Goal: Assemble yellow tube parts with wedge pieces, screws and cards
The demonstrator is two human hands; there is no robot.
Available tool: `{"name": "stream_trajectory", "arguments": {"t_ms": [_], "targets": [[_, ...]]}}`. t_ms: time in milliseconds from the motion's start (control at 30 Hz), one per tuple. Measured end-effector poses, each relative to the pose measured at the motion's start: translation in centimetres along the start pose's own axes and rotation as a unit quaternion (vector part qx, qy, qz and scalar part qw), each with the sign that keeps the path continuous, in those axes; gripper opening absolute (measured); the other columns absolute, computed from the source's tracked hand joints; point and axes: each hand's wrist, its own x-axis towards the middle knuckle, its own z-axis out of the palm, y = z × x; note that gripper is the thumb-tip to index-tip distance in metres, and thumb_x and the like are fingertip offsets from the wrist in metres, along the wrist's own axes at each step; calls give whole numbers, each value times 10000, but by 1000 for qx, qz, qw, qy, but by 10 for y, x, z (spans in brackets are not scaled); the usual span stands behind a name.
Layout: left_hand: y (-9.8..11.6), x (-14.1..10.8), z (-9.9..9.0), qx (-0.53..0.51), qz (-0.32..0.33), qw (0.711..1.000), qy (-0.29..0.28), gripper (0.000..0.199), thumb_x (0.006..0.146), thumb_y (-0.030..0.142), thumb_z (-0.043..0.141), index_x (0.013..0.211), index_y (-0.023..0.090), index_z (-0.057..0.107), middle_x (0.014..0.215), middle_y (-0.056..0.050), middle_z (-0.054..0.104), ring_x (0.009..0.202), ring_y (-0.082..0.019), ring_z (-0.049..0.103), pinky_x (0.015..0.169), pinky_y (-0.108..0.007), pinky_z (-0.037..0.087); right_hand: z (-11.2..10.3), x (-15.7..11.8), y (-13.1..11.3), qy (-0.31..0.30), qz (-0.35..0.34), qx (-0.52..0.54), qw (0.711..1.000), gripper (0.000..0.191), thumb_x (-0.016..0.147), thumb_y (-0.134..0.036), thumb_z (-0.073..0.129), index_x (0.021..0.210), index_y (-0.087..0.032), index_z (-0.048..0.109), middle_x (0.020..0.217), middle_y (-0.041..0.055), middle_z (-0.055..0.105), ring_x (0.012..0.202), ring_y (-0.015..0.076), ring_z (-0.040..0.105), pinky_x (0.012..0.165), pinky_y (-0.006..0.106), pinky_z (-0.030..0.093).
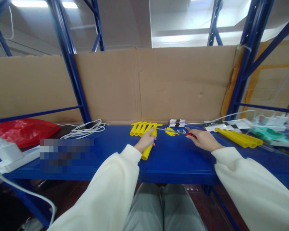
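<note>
My left hand (145,141) is closed around a yellow plastic tube (147,152) with a T-shaped top, its open lower end tilted toward me. My right hand (205,140) grips the dark red handle of a screwdriver (190,134). Its long thin shaft points left, and the tip reaches the top of the held tube; whether it touches is too small to tell. Just left of the held tube lie several similar yellow tubes (140,129) in a row. Between my hands, behind the shaft, is a small pile of flat yellow pieces (170,132).
A stack of white-and-black pieces (177,123) stands by the cardboard wall (183,83). More yellow tubes (238,138) lie right on the blue shelf (175,160). Coiled white cable (88,129), a red bag (26,128) and a power strip (20,160) sit left.
</note>
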Motion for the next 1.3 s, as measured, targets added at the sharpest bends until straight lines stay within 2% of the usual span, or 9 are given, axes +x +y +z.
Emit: {"name": "stream_trajectory", "arguments": {"t_ms": [100, 233, 400, 667, 800, 1033, 1167, 1300], "targets": [[-1, 1, 0, 3, -4, 1000, -4, 690, 917, 148, 518, 1561, 214, 279, 821, -8, 628, 459, -56, 503, 435, -161, 429, 0, 0, -1, -15, -2, 27, 1000, 236, 952, -338, 459, 972, -212, 657, 954, 99, 767, 801, 247, 730, 692, 324, 525], [-1, 1, -1, 3, -12, 1000, -11, 695, 912, 162, 545, 1557, 218, 291, 846, -13, 634, 465, -54, 505, 446, -160, 427, 0, 0, 0, -25, 19, 60, 998, 148, 895, -359, 563, 957, -226, 584, 814, 62, 745, 685, 233, 712, 600, 295, 488], [2, -2, -2, 15, -9, 1000, -18, 671, 901, 143, 542, 1537, 193, 333, 881, -34, 638, 482, -62, 522, 445, -164, 429, -1, 0, 1, -13, 13, 27, 999, 110, 899, -351, 541, 871, -245, 553, 707, 31, 710, 590, 218, 671, 540, 284, 431], [3, -3, -2, 14, -4, 1000, -12, 684, 883, 140, 556, 1535, 197, 353, 879, -55, 656, 498, -98, 541, 445, -192, 433, 0, 0, 1, -1, -6, 19, 1000, 231, 935, -343, 484, 941, -211, 673, 921, 101, 765, 766, 246, 720, 660, 317, 508], [5, -7, -2, 28, 2, 1000, -11, 675, 868, 118, 540, 1518, 208, 383, 846, -44, 655, 492, -100, 544, 448, -191, 443, 0, 0, 1, -10, -8, 41, 999, 241, 936, -361, 481, 927, -216, 672, 868, 84, 762, 738, 236, 714, 664, 319, 514], [0, -4, 0, 43, 20, 999, -17, 585, 905, 148, 515, 1480, 180, 412, 844, -32, 655, 466, -77, 520, 484, -184, 463, -1, 0, 2, -20, 8, 49, 999, 112, 892, -340, 550, 852, -239, 578, 757, 47, 720, 630, 215, 673, 580, 292, 464], [-3, -1, 1, 48, 20, 998, -22, 541, 917, 161, 524, 1451, 151, 433, 888, -49, 664, 480, -75, 525, 505, -193, 474, -1, 0, 3, -19, -16, 31, 999, 164, 907, -358, 530, 808, -236, 576, 801, 63, 728, 658, 220, 674, 599, 304, 473], [0, -2, 0, 52, 13, 998, -16, 552, 921, 163, 523, 1462, 156, 417, 891, -55, 676, 502, -90, 553, 530, -212, 495, -1, -1, 2, -36, -10, 29, 999, 203, 920, -378, 524, 857, -220, 633, 859, 83, 749, 725, 236, 699, 645, 317, 500]]}}
